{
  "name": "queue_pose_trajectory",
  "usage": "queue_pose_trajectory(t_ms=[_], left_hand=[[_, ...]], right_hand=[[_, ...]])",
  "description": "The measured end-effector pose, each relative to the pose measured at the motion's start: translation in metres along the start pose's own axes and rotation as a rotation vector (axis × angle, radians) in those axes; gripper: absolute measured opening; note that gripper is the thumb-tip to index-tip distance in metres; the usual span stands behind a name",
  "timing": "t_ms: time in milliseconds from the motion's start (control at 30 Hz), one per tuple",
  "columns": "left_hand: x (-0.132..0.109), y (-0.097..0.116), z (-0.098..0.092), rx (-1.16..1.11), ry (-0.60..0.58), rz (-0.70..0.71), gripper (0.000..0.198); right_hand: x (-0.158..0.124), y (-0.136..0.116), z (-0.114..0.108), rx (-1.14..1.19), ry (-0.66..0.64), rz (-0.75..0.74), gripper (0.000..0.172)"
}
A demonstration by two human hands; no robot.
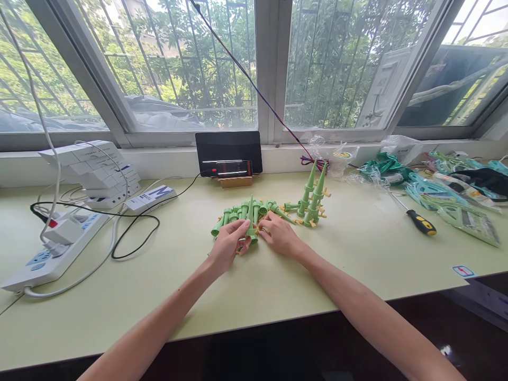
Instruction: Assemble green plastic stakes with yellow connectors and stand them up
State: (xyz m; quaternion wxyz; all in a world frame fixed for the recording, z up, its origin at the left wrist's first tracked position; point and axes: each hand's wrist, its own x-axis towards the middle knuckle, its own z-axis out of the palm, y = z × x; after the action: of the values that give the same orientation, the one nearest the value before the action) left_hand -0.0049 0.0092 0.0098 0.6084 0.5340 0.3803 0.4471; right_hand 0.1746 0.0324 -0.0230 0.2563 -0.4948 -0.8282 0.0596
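Observation:
My left hand (227, 247) is closed on a green plastic watering spike (251, 212), its pointed tip upward, between thumb and fingers. Beside it, my right hand (280, 236) has its fingers bent together at the edge of the pile, close to small yellow pieces. What those fingertips hold, if anything, is too small to make out. Around and behind both hands lies a pile of green spikes (227, 216) with yellow valves. To the right, two upright stacks of green spikes (316, 200) stand with yellow valves sticking out sideways.
A black tablet (229, 145) and a phone (234, 169) lean at the back. On the left are a power strip (59, 264), cables and white boxes (103, 174). A screwdriver (421, 222) and bagged green parts (468, 217) lie at the right.

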Motion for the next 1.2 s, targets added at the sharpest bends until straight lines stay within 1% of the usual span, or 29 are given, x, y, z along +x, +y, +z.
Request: queue_pose_trajectory(t_ms=[267,467,633,733,833,900,1033,1200], left_hand=[[0.0004,0.0000,-0.0004,0.014,0.000,-0.006,0.033],[0.0005,0.0001,-0.0010,0.010,-0.002,-0.005,0.033],[0.0007,-0.0003,-0.0016,0.011,0.001,-0.002,0.033],[0.0009,-0.0008,-0.0019,0.014,0.000,0.002,0.034],[0.0010,-0.0007,-0.0018,0.009,-0.002,-0.003,0.033],[0.0010,-0.0006,-0.0015,0.006,-0.004,0.000,0.033],[0.0007,-0.0006,-0.0013,0.003,-0.003,0.011,0.033],[0.0006,-0.0003,-0.0012,0.012,0.005,-0.002,0.033]], right_hand=[[-0.0013,-0.0032,-0.0041,0.048,-0.021,0.038,0.007],[-0.0009,-0.0034,-0.0032,0.091,-0.017,0.055,0.002],[-0.0001,-0.0017,-0.0018,0.112,-0.006,0.064,0.009],[-0.0001,-0.0005,-0.0007,0.127,0.007,0.061,0.009],[-0.0002,-0.0002,0.0001,0.135,0.042,0.052,0.004],[-0.0003,-0.0003,0.0005,0.133,0.058,0.040,0.009],[-0.0002,-0.0005,0.0005,0.144,0.040,0.005,0.017],[-0.0001,-0.0004,0.0005,0.153,0.015,-0.009,0.016]])
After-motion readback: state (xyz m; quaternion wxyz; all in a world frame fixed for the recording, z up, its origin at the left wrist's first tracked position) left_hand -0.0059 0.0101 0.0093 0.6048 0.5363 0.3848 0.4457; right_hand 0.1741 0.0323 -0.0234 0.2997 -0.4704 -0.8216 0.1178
